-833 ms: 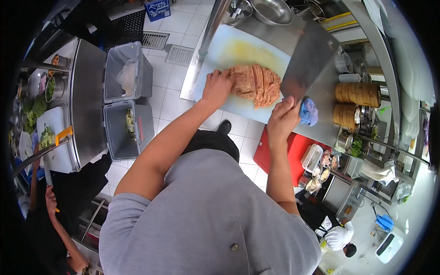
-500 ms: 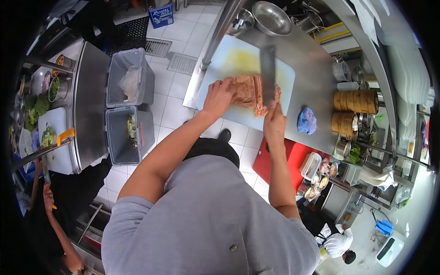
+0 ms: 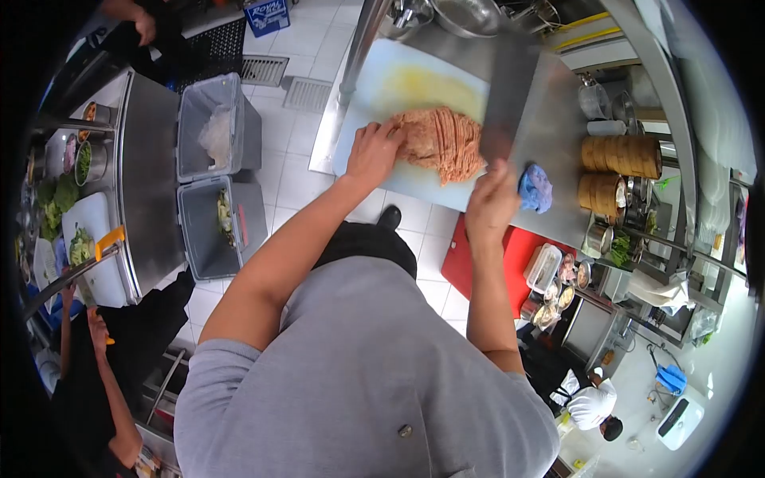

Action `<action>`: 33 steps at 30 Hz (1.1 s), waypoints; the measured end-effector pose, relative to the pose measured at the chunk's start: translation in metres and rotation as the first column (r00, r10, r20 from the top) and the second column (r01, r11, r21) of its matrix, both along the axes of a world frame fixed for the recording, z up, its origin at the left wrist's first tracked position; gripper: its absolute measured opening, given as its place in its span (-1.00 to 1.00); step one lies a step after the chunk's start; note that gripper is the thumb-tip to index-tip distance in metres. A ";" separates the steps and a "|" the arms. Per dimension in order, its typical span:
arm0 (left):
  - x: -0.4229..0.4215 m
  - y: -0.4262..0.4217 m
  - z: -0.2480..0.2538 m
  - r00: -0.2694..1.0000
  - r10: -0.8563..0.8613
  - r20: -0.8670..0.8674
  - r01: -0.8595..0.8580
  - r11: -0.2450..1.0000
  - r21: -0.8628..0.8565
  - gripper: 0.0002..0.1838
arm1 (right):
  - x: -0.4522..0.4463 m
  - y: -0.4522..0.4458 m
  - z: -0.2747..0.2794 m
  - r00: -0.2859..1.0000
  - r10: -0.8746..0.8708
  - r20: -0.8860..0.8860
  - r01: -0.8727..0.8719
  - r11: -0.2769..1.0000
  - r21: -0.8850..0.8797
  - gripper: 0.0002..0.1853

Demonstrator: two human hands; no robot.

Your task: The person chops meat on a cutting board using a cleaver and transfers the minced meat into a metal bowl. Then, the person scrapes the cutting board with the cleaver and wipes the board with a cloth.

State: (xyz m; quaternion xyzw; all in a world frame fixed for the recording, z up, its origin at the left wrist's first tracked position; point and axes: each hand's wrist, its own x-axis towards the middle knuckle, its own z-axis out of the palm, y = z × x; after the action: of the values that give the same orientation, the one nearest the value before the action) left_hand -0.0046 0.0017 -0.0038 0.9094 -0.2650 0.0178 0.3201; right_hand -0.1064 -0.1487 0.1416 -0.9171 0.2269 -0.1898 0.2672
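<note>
A brownish-pink slab of minced meat (image 3: 426, 143) lies on a white cutting board (image 3: 390, 76). Several parallel cuts run across its right part. My left hand (image 3: 373, 153) is closed over the slab's left end, fingertips resting on it. In my right hand (image 3: 492, 203) is the handle of a cleaver (image 3: 511, 88), fingers wrapped round it. The wide blade is raised at the right of the meat, apart from it and blurred by motion. A crumpled blue-purple cloth (image 3: 535, 190) lies on the steel counter to the right of my right hand.
Metal bowls (image 3: 466, 16) stand beyond the board, bamboo steamers (image 3: 620, 155) at the right. Nearer me are a red board (image 3: 470, 263) and small food containers (image 3: 543, 267). Grey bins (image 3: 209, 159) stand on the floor at left. A co-worker's hand (image 3: 97, 331) holds a knife there.
The cleaver has come up and right, away from the meat, with my right hand. More cuts show, and the sliced end looks pushed together. My left hand stays on the slab.
</note>
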 end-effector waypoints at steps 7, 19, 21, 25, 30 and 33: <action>0.002 -0.003 -0.009 0.997 -0.003 0.077 0.000 0.999 0.035 -0.75 | -0.017 -0.010 -0.109 0.943 0.055 -0.329 -0.122 0.975 -0.188 -0.70; -0.006 -0.002 -0.010 0.998 -0.017 0.056 0.013 0.998 0.062 -0.72 | -0.015 -0.029 -0.146 0.878 0.002 -0.479 -0.141 0.957 -0.254 -0.68; 0.008 0.000 -0.006 0.994 -0.005 0.105 -0.001 0.998 0.055 -0.71 | -0.003 -0.026 -0.119 0.887 0.014 -0.461 -0.114 0.975 -0.190 -0.67; 0.003 0.002 -0.002 0.997 -0.029 0.068 0.023 0.995 0.094 -0.68 | 0.005 -0.010 -0.027 0.992 0.013 -0.129 -0.020 0.998 -0.058 -0.73; -0.001 0.000 -0.006 0.997 -0.032 0.063 0.024 0.992 0.122 -0.69 | -0.016 -0.038 -0.133 0.971 0.090 -0.221 -0.107 0.992 -0.068 -0.72; 0.009 0.000 -0.002 0.990 0.035 0.134 -0.035 0.999 -0.005 -0.74 | 0.008 -0.016 -0.118 0.903 -0.026 -0.430 -0.067 0.978 -0.199 -0.66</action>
State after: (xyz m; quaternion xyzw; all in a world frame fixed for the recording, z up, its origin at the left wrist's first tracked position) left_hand 0.0043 0.0017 -0.0061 0.9102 -0.2698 0.0848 0.3025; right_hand -0.0986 -0.1651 0.0232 -0.9617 0.2491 -0.0030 0.1146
